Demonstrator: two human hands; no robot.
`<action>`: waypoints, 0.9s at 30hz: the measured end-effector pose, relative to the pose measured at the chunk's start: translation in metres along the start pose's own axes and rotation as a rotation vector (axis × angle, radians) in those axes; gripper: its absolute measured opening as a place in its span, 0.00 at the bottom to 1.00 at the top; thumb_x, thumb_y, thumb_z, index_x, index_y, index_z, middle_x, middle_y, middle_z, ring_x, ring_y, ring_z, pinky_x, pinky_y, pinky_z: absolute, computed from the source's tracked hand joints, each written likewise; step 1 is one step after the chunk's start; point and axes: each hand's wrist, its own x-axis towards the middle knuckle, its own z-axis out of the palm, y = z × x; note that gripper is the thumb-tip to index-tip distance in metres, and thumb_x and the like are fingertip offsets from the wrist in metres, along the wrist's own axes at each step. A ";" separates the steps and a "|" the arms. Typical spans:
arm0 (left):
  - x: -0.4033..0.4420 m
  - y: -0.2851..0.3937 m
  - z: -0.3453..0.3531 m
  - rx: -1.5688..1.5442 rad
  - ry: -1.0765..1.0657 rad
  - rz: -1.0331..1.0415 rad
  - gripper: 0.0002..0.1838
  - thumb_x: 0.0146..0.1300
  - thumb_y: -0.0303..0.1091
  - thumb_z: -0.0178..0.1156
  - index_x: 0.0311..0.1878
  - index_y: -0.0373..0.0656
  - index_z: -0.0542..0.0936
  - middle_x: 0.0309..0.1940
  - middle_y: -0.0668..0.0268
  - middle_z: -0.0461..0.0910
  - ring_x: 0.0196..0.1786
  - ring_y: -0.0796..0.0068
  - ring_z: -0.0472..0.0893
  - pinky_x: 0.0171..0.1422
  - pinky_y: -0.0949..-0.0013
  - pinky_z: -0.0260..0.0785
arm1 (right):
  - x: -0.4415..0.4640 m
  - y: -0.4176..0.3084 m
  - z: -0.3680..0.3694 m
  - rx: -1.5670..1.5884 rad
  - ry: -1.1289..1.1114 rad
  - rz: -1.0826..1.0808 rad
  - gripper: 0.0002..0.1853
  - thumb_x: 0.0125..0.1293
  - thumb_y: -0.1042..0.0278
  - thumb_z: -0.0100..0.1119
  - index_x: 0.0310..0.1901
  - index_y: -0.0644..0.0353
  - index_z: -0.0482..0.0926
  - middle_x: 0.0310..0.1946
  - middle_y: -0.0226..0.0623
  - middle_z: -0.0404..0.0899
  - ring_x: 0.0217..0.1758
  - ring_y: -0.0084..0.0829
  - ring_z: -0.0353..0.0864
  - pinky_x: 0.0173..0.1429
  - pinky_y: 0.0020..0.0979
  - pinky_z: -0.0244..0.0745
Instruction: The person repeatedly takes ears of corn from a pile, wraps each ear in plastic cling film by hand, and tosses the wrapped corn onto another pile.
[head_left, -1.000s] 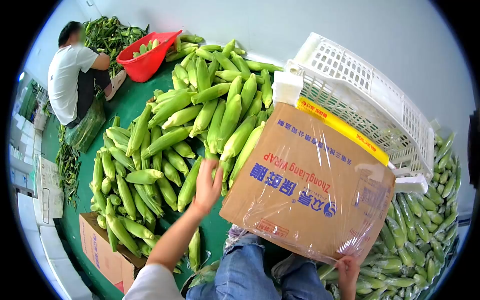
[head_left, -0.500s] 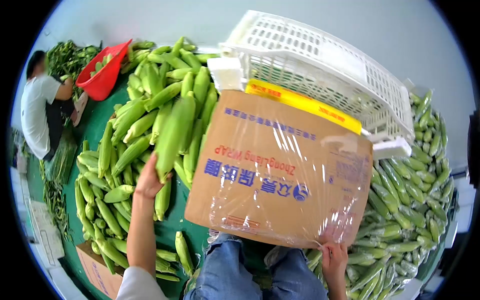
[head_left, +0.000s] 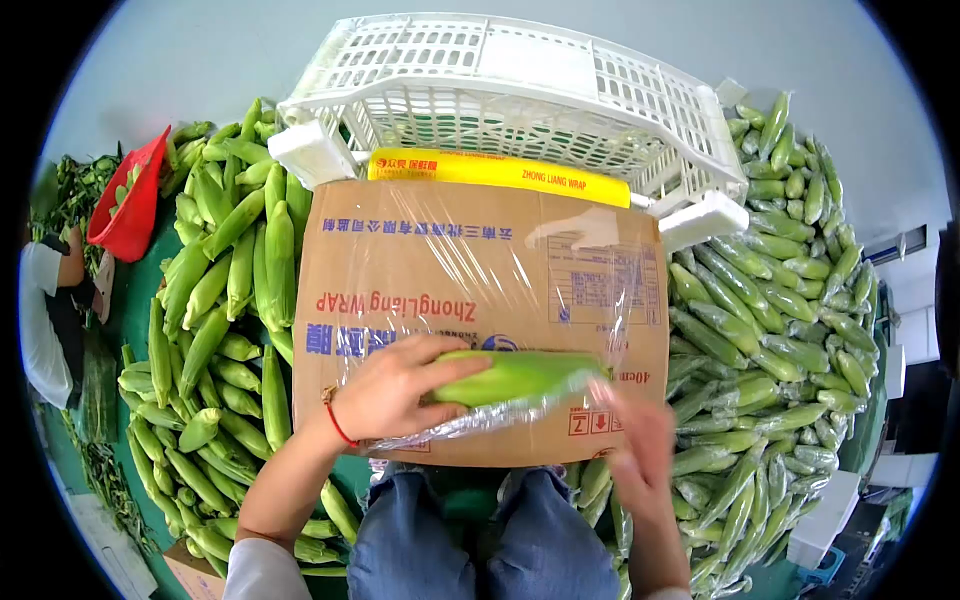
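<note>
My left hand (head_left: pixel 405 390), with a red cord at the wrist, is wrapped round the left end of a green ear of corn (head_left: pixel 510 378). The ear lies sideways over the front part of a cardboard box (head_left: pixel 420 260). Clear film (head_left: pixel 480 418) runs along the ear's lower side and over the box. My right hand (head_left: pixel 640 435) is at the ear's right end, smeared by motion; its hold on the film cannot be made out. Behind the box lies a yellow film roll (head_left: pixel 500 176) with white end blocks.
A white plastic crate (head_left: pixel 540 90) stands behind the roll. Unwrapped corn (head_left: pixel 215 270) is heaped left, film-wrapped corn (head_left: pixel 765 330) right. At the far left are a red basin (head_left: pixel 128 205) and a seated person (head_left: pixel 45 320). Another carton (head_left: pixel 190 570) is at lower left.
The view has turned right. My left hand has taken an ear from the left heap and brought it onto the box. My right hand has moved from the box's front right corner to the ear's end.
</note>
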 end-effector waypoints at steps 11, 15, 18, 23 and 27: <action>-0.072 -0.015 -0.033 0.185 0.684 -0.544 0.05 0.56 0.21 0.64 0.37 0.37 0.82 0.35 0.58 0.83 0.36 0.57 0.83 0.42 0.62 0.76 | 0.087 0.076 0.034 -0.908 -0.086 -0.502 0.20 0.57 0.48 0.64 0.42 0.56 0.80 0.40 0.33 0.77 0.42 0.38 0.77 0.41 0.38 0.70; 0.061 -0.045 -0.049 0.267 0.399 -0.091 0.04 0.60 0.28 0.60 0.35 0.42 0.83 0.26 0.55 0.81 0.30 0.51 0.81 0.39 0.55 0.74 | 0.100 0.083 0.031 -0.835 -0.075 -0.576 0.14 0.57 0.54 0.64 0.39 0.55 0.81 0.35 0.30 0.76 0.40 0.34 0.76 0.36 0.36 0.73; 0.097 -0.049 0.004 0.355 -0.157 -0.091 0.10 0.61 0.37 0.58 0.31 0.43 0.83 0.28 0.53 0.82 0.32 0.50 0.82 0.38 0.51 0.74 | 0.104 0.084 0.034 -0.871 -0.040 -0.563 0.10 0.60 0.58 0.62 0.34 0.55 0.79 0.33 0.33 0.77 0.34 0.35 0.79 0.31 0.36 0.75; -0.006 0.048 0.033 0.267 -0.058 -0.101 0.35 0.64 0.50 0.58 0.67 0.34 0.67 0.60 0.45 0.73 0.59 0.43 0.75 0.63 0.48 0.69 | 0.054 0.040 0.038 -0.937 -0.425 -0.092 0.13 0.68 0.58 0.54 0.29 0.56 0.75 0.30 0.40 0.78 0.25 0.44 0.82 0.27 0.42 0.77; -0.020 0.061 0.040 0.463 -0.059 -0.171 0.42 0.63 0.62 0.54 0.73 0.44 0.62 0.75 0.51 0.55 0.78 0.44 0.51 0.77 0.34 0.36 | 0.038 0.032 0.041 -0.869 -0.453 0.010 0.15 0.73 0.52 0.49 0.38 0.56 0.75 0.35 0.43 0.79 0.23 0.46 0.83 0.24 0.46 0.77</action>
